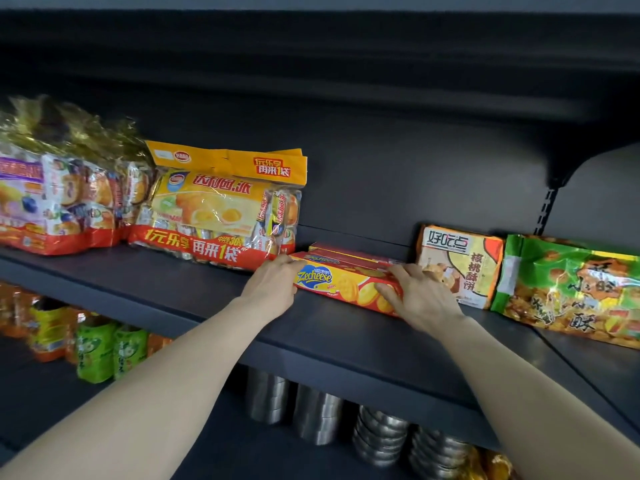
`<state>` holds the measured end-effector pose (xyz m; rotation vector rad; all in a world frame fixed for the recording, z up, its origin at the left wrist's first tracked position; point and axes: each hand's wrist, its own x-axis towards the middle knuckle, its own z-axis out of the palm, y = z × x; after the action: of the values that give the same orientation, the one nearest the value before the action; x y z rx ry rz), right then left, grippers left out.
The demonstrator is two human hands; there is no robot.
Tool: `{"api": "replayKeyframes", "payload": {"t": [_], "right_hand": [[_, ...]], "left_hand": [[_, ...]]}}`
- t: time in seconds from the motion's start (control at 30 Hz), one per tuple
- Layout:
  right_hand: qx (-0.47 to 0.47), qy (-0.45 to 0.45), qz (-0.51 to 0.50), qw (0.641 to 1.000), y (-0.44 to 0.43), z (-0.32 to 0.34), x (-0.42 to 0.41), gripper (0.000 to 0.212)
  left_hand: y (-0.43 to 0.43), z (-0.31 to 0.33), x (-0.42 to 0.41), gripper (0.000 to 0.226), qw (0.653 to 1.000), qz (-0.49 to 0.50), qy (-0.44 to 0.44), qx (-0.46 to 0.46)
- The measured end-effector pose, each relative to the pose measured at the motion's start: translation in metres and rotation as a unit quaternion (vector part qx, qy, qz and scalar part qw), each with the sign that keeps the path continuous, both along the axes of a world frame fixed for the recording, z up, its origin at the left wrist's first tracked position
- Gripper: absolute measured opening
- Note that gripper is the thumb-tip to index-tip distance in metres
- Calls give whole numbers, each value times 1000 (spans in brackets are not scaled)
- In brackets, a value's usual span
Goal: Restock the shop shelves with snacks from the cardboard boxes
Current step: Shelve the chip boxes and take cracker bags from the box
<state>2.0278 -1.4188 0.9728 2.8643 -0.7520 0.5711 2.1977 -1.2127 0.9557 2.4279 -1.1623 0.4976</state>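
Zecheese box [346, 287], gripped endwise by my left hand [273, 280] and right hand [420, 297], may shove the biscuit pack [462, 263] beside my right fingers.

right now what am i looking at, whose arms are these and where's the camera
No machine here: these are a person's two bare arms, filmed by one camera worn on their head, looking forward and down. The left hand and right hand each grip an end of a red and yellow Zecheese box, resting on the dark shelf. A second box lies just behind it. On its left stands a yellow cake bag; on its right, an orange biscuit pack and a green bag. The shelf below holds green packets and stacked metal bowls.
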Motion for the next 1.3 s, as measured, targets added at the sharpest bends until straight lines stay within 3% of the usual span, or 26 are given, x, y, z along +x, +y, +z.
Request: {"api": "replayKeyframes", "payload": {"t": [0.37, 0.57, 0.83, 0.97, 1.07, 1.3], "right_hand": [[-105, -11, -28, 994, 45, 7, -10, 51], [-160, -36, 23, 986, 137, -2, -18, 62], [-195, -87, 86, 973, 268, -52, -26, 46], [-156, -105, 114, 975, 320, -111, -26, 47], [-111, -76, 145, 980, 360, -184, -28, 44], [41, 60, 180, 981, 427, -386, -51, 47]], "left_hand": [[46, 8, -18, 50, 999, -6, -35, -1], [125, 1, -40, 42, 997, -13, -61, -40], [254, -52, -55, 39, 997, -5, -63, -55], [311, -108, -57, 37, 998, 6, -52, -47], [355, -175, -59, 36, 999, 21, 3, -28], [445, -370, -84, 36, 979, 78, 174, 71]]}}
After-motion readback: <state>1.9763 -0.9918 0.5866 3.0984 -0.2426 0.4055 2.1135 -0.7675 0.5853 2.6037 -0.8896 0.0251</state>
